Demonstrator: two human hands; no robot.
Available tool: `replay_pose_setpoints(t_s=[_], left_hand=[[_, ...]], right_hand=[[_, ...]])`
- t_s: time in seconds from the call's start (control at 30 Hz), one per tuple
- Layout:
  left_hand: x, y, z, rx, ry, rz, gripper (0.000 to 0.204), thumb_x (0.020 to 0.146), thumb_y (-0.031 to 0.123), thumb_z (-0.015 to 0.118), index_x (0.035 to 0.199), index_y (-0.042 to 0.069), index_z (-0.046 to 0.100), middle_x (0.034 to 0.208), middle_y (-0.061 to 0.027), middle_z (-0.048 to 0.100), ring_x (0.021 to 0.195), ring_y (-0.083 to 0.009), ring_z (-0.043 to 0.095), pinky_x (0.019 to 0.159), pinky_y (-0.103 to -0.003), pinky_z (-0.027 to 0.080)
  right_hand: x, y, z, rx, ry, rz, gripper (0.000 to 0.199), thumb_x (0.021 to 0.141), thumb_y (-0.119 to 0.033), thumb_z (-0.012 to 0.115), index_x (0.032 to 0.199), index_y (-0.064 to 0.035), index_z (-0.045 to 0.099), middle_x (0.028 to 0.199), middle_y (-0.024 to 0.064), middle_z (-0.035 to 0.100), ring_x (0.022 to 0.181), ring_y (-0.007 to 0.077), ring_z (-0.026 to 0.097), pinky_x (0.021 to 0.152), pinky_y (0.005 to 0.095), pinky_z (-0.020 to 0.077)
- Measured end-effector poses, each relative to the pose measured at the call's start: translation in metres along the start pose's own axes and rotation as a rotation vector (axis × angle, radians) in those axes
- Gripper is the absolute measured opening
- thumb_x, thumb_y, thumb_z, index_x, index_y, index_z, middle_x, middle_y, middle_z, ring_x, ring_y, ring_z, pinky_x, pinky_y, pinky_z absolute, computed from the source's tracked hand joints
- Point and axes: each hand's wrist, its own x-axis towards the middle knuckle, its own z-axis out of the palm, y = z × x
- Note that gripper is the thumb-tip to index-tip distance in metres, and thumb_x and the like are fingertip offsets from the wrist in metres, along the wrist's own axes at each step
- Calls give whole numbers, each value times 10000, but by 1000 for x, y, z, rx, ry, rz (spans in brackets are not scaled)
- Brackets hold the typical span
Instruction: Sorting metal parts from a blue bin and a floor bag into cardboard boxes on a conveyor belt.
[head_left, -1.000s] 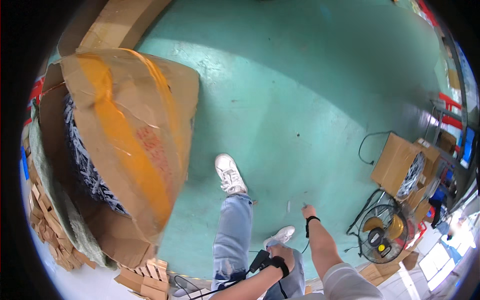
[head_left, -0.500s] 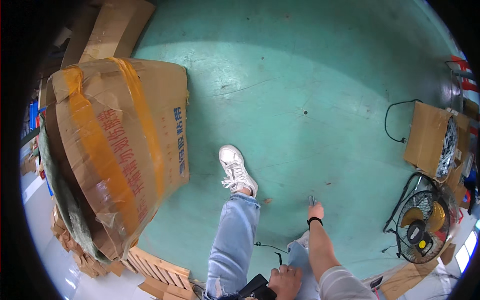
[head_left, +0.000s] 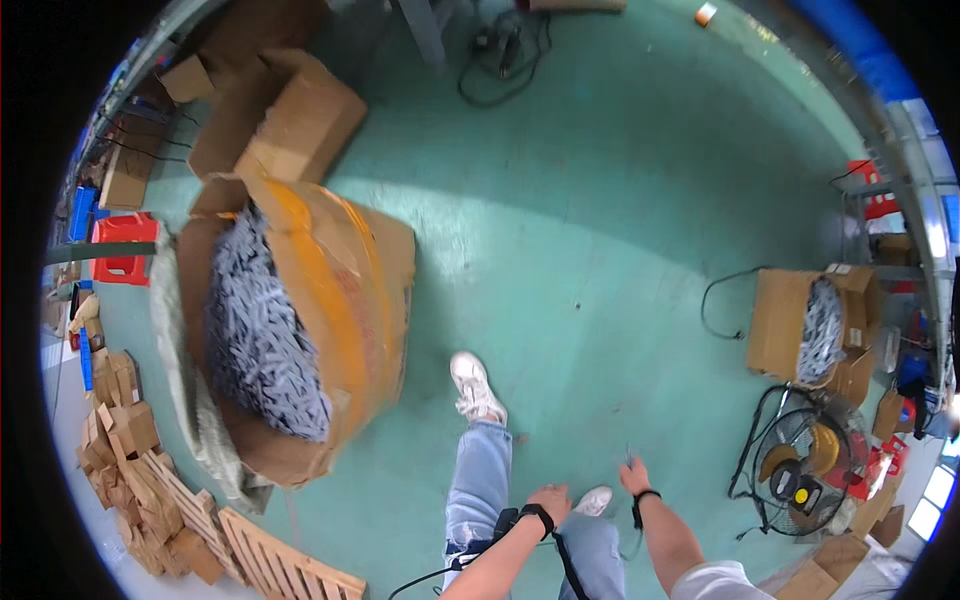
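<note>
One slim grey piece [head_left: 629, 453]: near side, right of the middle, over the green floor [head_left: 560, 230].
Right hand [head_left: 635, 476]: pinching that piece at the fingertips.
Left hand [head_left: 550, 499]: near side, over the jeans [head_left: 480, 475]; cannot tell whether it grips anything.
Large carton [head_left: 392, 290]: left, open, holding many grey strips [head_left: 265, 335].
Smaller carton [head_left: 774, 320]: right, also holding grey strips.
Fan [head_left: 790, 472]: right, nearer than the smaller carton.

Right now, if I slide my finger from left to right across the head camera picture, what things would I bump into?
Red plastic stool → big cardboard box → white left shoe → left hand → right hand, pinching a small thin piece → round fan.
</note>
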Motion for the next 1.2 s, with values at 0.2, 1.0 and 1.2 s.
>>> replay_pose_setpoints(t_s=[0.2, 1.0, 1.2], left_hand=[[-35, 19, -67, -303, 239, 176, 389, 825, 328, 498, 1100, 53, 507, 1010, -181, 569, 958, -317, 536, 812, -405, 431], [-334, -60, -459, -429, 949, -200, 330, 792, 223, 555, 1058, 29, 532, 1006, -170, 566, 928, -302, 543, 812, -376, 428], [-309, -104, -414, -613, 991, -395, 387, 769, 257, 569, 1082, 33, 525, 1042, -214, 545, 1006, -349, 498, 868, -402, 395]], right_hand=[[-152, 39, -117, -246, 139, 83, 410, 789, -317, 529, 1014, 26, 516, 976, 254, 565, 965, 408, 513, 807, 444, 422], [-400, -711, -426, -116, 1146, -945, 521, 814, -264, 562, 1234, -35, 354, 1214, 202, 416, 1114, 360, 404, 883, 425, 369], [-396, -780, -292, -139, 821, -1462, 280, 778, -88, 555, 1052, -33, 538, 1069, 166, 544, 1015, 326, 497, 883, 370, 383]])
